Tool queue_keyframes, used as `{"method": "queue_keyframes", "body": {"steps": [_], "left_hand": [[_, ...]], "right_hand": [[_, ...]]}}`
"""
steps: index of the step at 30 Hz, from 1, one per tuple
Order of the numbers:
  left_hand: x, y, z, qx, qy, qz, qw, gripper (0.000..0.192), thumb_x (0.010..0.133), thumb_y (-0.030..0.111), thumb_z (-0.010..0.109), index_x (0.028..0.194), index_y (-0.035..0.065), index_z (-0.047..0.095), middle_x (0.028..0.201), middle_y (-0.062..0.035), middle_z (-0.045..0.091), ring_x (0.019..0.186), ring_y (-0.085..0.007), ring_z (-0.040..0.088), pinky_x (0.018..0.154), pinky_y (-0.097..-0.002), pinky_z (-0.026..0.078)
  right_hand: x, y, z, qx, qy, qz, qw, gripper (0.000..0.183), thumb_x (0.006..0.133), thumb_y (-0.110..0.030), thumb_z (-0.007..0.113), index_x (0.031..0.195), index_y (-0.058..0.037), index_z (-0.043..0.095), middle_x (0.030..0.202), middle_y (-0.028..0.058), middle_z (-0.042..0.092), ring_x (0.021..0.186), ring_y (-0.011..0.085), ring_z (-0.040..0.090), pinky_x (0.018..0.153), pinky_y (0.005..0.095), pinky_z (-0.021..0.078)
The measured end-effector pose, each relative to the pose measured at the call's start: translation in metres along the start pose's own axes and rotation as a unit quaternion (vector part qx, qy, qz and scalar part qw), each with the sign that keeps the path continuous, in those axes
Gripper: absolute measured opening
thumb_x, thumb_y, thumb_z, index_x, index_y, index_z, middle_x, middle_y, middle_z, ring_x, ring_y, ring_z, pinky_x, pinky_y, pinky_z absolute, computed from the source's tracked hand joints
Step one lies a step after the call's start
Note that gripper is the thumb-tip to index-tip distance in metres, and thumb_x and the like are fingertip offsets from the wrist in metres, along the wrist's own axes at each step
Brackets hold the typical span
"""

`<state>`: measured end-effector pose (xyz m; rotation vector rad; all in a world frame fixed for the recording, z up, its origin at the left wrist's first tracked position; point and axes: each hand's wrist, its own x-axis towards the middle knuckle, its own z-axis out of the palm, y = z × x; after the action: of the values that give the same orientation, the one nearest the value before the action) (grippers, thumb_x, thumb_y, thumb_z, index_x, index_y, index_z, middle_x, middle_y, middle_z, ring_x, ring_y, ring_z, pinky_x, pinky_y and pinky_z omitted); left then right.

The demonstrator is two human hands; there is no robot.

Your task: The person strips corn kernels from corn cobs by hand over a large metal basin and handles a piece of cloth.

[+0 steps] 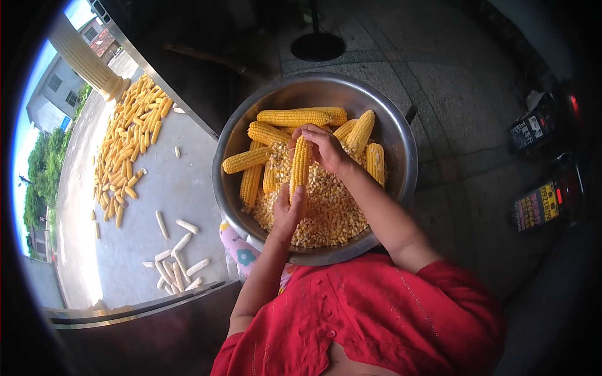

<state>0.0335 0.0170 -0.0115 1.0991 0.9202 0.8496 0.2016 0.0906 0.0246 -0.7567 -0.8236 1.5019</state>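
Observation:
A yellow ear of corn (299, 164) points away from me over a wide metal basin (392, 188). Around its near end, my left hand (288, 211) is closed, with the thumb along the side. At the far tip, the fingers of my right hand (327, 148) curl around the ear, some of them hidden behind it. Loose corn kernels (329, 216) fill the near part of the basin under both hands. Several whole ears (294, 117) lie along its far and left sides, and one ear (361, 133) leans at the right.
Through the doorway at left, a large pile of corn ears (127, 150) spreads over the concrete. Bare cobs (178, 263) lie closer, by the metal door track (136, 305). Beyond the basin stands a round black base (318, 47). Vehicle rears bearing plates (538, 207) are at right.

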Motion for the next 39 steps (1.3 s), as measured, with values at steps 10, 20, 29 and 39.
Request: {"method": "queue_keyframes", "body": {"steps": [10,20,29,39], "left_hand": [[-0.004,-0.007,0.008,0.205,0.022,0.111,0.972,0.036,0.091,0.038,0.05,0.088,0.0021,0.05,0.062,-0.0122,0.057,0.055,-0.025,0.058,0.05,-0.0322,0.042],[-0.001,0.003,0.006,-0.097,-0.07,-0.066,0.991,0.051,0.091,0.052,0.041,0.101,0.0023,0.048,0.064,-0.0138,0.056,0.046,-0.0202,0.053,0.041,-0.0281,0.041],[-0.004,0.001,0.006,0.42,0.064,0.207,0.881,0.057,0.079,0.035,0.067,0.116,-0.0035,0.048,0.073,-0.0205,0.059,0.063,-0.0306,0.061,0.06,-0.036,0.049],[-0.004,0.006,0.005,-0.126,-0.103,-0.072,0.984,0.037,0.093,0.04,0.044,0.095,0.0032,0.048,0.066,-0.0098,0.053,0.049,-0.017,0.051,0.043,-0.0272,0.039]], "right_hand": [[-0.006,-0.002,0.01,-0.024,0.098,-0.102,0.99,0.024,0.091,-0.024,0.047,0.083,-0.0027,0.053,0.057,0.0067,0.051,0.044,0.0162,0.051,0.043,0.0274,0.0433],[0.008,0.001,-0.014,-0.14,-0.038,-0.105,0.984,0.023,0.094,-0.022,0.041,0.09,-0.0035,0.054,0.073,0.0088,0.06,0.062,0.0171,0.058,0.062,0.0288,0.0485],[-0.005,-0.006,-0.008,0.073,0.108,-0.014,0.991,0.016,0.089,-0.014,0.044,0.09,-0.001,0.053,0.056,0.0041,0.044,0.043,0.0163,0.045,0.046,0.0343,0.046],[0.01,0.008,-0.019,-0.057,0.052,-0.139,0.987,0.02,0.093,-0.019,0.044,0.095,-0.0026,0.054,0.064,0.0087,0.057,0.055,0.0164,0.057,0.057,0.0272,0.0487]]}}
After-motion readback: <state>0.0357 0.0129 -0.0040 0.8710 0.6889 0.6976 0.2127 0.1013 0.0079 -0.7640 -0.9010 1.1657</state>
